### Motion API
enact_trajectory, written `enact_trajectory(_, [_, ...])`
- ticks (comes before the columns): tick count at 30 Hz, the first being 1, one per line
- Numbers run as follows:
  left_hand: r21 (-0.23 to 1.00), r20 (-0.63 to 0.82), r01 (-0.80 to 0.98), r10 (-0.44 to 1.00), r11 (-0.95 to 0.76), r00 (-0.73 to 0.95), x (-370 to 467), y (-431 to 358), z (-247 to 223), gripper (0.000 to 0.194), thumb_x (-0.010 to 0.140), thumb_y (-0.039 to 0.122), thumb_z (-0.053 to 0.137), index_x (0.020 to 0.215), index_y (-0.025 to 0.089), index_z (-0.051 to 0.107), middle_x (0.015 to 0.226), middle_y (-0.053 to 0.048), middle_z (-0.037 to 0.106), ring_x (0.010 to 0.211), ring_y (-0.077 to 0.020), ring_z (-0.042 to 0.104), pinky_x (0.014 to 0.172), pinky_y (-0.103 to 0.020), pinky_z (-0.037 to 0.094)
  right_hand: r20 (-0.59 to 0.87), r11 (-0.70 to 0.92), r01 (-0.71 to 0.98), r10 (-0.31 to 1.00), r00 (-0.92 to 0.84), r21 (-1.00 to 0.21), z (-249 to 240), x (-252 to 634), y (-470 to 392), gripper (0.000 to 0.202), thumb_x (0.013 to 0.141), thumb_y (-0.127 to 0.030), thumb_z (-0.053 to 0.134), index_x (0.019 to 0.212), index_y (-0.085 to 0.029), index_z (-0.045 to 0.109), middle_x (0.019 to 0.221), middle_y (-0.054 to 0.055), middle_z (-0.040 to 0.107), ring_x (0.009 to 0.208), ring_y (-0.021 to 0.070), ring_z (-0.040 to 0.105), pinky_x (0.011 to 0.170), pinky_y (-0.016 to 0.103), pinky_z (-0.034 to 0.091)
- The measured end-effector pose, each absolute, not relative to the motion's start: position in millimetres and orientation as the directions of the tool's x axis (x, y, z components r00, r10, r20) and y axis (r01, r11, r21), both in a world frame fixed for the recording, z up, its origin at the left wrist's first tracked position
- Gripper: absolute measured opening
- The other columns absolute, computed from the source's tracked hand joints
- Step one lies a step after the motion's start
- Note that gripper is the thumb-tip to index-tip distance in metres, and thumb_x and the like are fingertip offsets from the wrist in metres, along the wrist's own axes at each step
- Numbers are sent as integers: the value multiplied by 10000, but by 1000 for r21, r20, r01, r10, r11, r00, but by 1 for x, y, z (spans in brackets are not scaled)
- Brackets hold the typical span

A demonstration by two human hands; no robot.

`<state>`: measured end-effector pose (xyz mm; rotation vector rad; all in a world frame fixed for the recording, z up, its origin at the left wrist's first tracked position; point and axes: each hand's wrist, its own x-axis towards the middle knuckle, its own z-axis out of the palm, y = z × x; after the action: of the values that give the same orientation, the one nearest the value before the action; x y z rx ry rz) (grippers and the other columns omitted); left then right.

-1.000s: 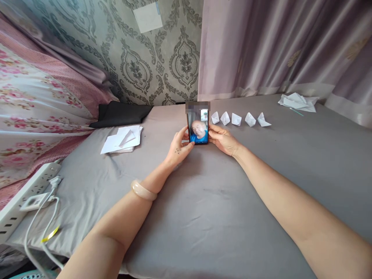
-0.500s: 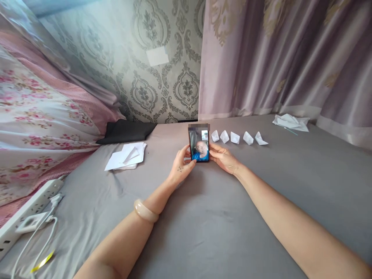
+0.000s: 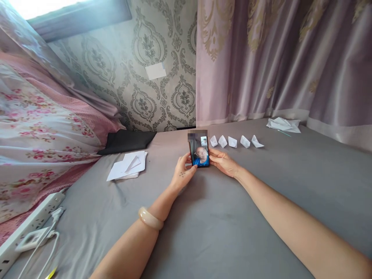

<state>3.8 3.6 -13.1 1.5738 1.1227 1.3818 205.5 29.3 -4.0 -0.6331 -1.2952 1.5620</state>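
A phone (image 3: pixel 200 151) is held upright between my two hands, its lit screen facing me and showing a person in a blue top, with a small inset picture at the upper right. My left hand (image 3: pixel 183 170) grips its left edge, the thumb at the lower corner; a pale bangle circles that wrist. The right edge is held in the fingers of my right hand (image 3: pixel 223 162). Just beyond and to the right stand several folded white paper pieces (image 3: pixel 232 142) in a row.
White sheets (image 3: pixel 128 166) lie to the left, near a black cloth (image 3: pixel 128 141). More folded paper (image 3: pixel 283 124) rests at the back right. A white power strip (image 3: pixel 26 226) with plugged cables is at the left edge. Curtains (image 3: pixel 247 69) and a patterned wall (image 3: pixel 151 97) stand behind.
The camera view has tilted upward slightly, so the bed and papers appear lower and more of the window shows. Both hands still hold the phone.
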Motion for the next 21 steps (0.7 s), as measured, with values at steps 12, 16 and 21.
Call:
enact_trajectory(12, [949, 278, 144, 960, -281, 47, 4, -1, -5, 565, 697, 238, 751, 1234, 178, 585, 1121, -118, 581, 1004, -219, 597, 864, -384, 532, 158, 9, -358, 906, -392, -934, -1, 205, 28, 430, 739, -350, 767, 1159, -291, 696, 1307, 22, 644, 1218, 264, 570, 1099, 481, 366])
enact_trajectory(16, [956, 263, 116, 963, -269, 64, 4, -1, -4, 578, 700, 248, 751, 1247, 171, 577, 1118, -122, 619, 1021, -226, 594, 875, -388, 526, 144, -3, -355, 911, -387, -935, -4, 206, 30, 418, 743, -338, 764, 1154, -301, 697, 1278, 19, 661, 1176, 251, 593, 1095, 482, 366])
enact_trajectory(21, [956, 264, 116, 962, -271, 70, 4, -3, -1, 580, 694, 256, 759, 1240, 173, 583, 1105, -117, 632, 1038, -234, 592, 886, -394, 525, 147, -1, -356, 910, -388, -935, -4, 206, 31, 413, 747, -342, 762, 1153, -305, 698, 1248, 19, 676, 1162, 243, 600, 1089, 472, 376])
